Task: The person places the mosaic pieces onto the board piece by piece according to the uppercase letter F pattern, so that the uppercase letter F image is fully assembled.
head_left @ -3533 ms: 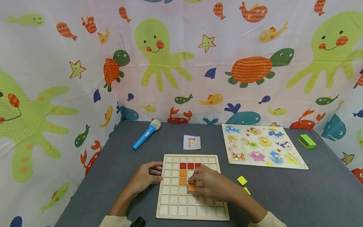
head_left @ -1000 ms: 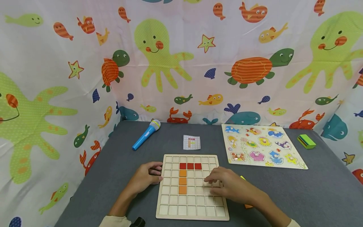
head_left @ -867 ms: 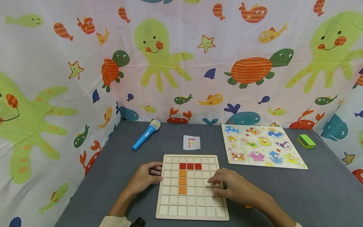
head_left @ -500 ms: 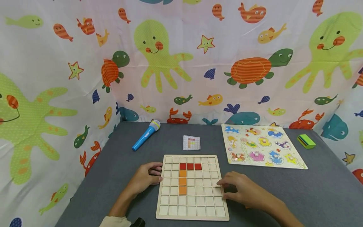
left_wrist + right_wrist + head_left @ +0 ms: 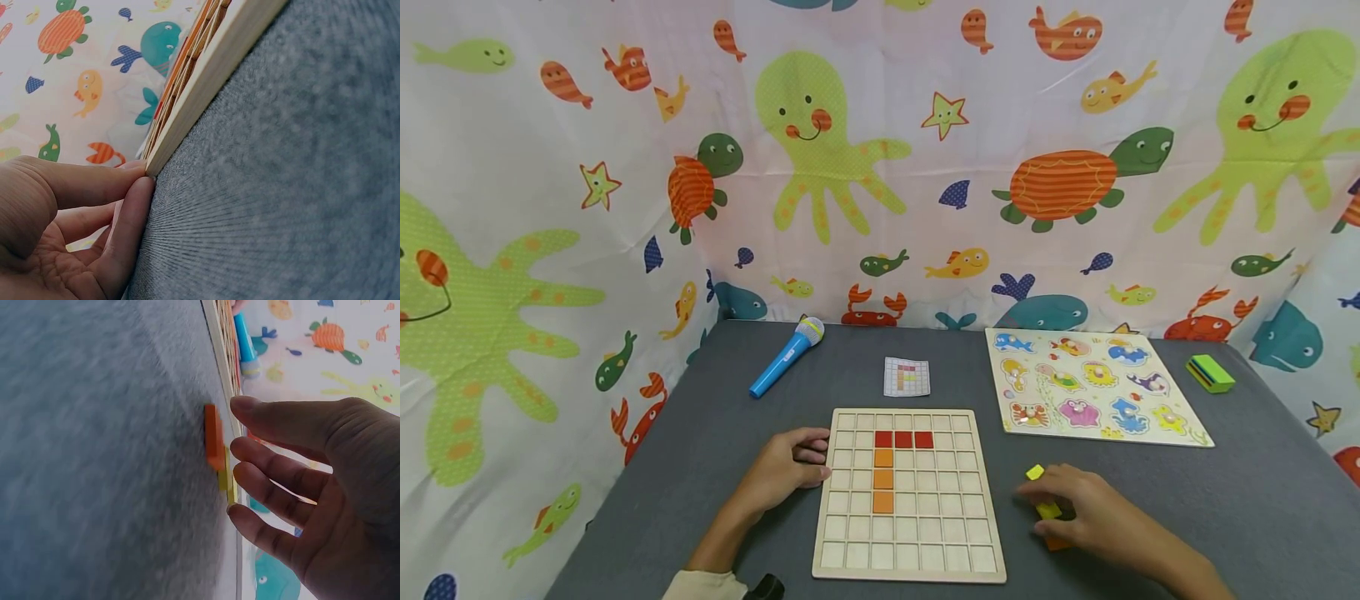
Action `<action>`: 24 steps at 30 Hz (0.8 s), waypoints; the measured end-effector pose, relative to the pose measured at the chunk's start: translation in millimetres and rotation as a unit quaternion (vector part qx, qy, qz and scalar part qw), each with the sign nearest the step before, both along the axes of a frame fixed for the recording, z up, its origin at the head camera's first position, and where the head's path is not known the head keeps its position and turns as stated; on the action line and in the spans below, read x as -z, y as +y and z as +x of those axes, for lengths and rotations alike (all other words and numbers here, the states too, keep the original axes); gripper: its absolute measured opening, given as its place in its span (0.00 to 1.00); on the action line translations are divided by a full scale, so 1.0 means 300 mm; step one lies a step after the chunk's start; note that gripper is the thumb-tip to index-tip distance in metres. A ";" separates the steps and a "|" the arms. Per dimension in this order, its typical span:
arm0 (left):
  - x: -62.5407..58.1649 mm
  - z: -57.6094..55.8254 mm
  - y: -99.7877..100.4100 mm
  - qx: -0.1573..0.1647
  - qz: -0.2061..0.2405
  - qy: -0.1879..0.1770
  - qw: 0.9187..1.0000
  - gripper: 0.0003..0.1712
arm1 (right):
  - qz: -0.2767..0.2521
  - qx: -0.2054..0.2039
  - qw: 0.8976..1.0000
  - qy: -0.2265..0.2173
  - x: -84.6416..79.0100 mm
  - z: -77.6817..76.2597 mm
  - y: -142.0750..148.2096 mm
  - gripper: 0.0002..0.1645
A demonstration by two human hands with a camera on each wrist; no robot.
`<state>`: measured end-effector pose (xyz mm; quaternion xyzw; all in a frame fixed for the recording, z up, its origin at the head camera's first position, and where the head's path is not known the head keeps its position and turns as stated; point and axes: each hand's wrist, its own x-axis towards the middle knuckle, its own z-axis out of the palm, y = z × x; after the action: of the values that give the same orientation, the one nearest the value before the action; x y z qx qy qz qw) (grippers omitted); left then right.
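A wooden grid board (image 5: pixel 917 533) lies on the table, with several red tiles (image 5: pixel 904 439) in one row and orange tiles (image 5: pixel 883 480) in a column below. My left hand (image 5: pixel 781 475) is at the board's left edge; in the left wrist view, thumb and fingertip (image 5: pixel 134 194) grip that edge. Right of the board, my right hand (image 5: pixel 1086 508) is over loose yellow tiles (image 5: pixel 1035 472) and an orange tile (image 5: pixel 1057 544). Its fingers are parted and hold nothing. In the right wrist view the orange tile (image 5: pixel 214 437) lies beyond the thumb, with yellow behind it.
Behind the board lies a small printed pattern card (image 5: pixel 907 377). A blue toy microphone (image 5: pixel 786 358) is at the back left. To the back right are a sea-animal puzzle board (image 5: pixel 1093 400) and a green-topped stack of blocks (image 5: pixel 1212 374). A patterned curtain (image 5: pixel 880 167) stands behind the table.
My right hand set an orange tile into the column, then moved right off the board to the loose tiles. My left hand has stayed at the board's edge.
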<state>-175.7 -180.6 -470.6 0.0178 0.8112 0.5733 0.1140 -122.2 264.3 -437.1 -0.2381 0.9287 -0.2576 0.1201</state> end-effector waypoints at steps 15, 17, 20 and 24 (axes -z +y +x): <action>0.002 0.000 -0.006 0.006 -0.001 0.007 1.000 0.34 | -0.037 -0.007 0.998 -0.043 0.018 0.033 0.085 0.26; 0.000 0.000 -0.006 0.006 -0.001 0.007 1.000 0.34 | -0.035 -0.010 0.998 -0.047 0.020 0.036 0.090 0.26; 0.001 0.001 -0.006 0.007 0.000 0.006 1.000 0.34 | -0.035 -0.013 0.998 -0.049 0.024 0.039 0.094 0.25; -0.001 0.000 -0.004 0.006 0.002 0.002 1.000 0.34 | -0.035 -0.022 0.998 -0.045 0.029 0.039 0.098 0.24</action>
<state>-175.5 -181.8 -470.4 0.0238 0.8099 0.5745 0.1159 -110.6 293.5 -445.7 -0.2505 0.9073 -0.2978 0.1594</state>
